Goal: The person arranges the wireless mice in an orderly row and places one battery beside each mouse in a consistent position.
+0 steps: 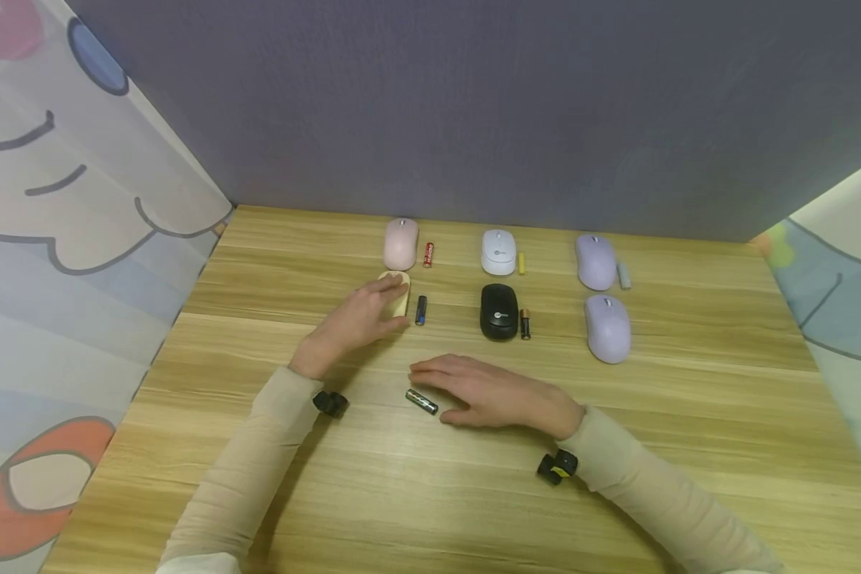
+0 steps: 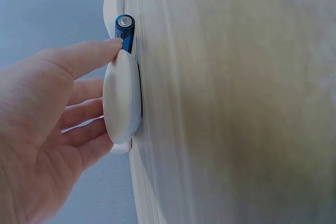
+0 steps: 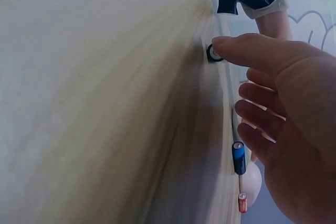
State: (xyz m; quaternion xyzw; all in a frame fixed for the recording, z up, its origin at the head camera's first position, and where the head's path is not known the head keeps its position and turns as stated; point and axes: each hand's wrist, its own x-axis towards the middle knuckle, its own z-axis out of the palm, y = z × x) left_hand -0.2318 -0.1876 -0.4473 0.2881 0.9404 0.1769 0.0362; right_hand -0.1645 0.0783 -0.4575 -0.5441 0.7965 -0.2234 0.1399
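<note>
The left hand (image 1: pixel 359 315) reaches over a cream-yellow computer mouse (image 1: pixel 404 306) lying on the table. In the left wrist view its thumb is at one end of the mouse (image 2: pixel 122 103), while the loosely spread fingers pass behind it. A dark blue battery (image 1: pixel 421 310) lies just right of this mouse. The right hand (image 1: pixel 488 391) is low over the table, its fingers extended and thumb apart. Between its thumb and fingertips lies a silver-and-dark battery (image 1: pixel 422 402); in the right wrist view the thumb tip overlaps the battery's end (image 3: pixel 212 54).
A pink mouse (image 1: pixel 400 245) with a red battery (image 1: pixel 429 255) sits behind. To the right are a white mouse (image 1: pixel 498 253), a yellow battery (image 1: pixel 521 264), a black mouse (image 1: pixel 498 312), a black-and-copper battery (image 1: pixel 525 324), two lilac mice (image 1: pixel 607 328) and a grey battery (image 1: pixel 623 275). A dark panel (image 1: pixel 473 112) borders the table.
</note>
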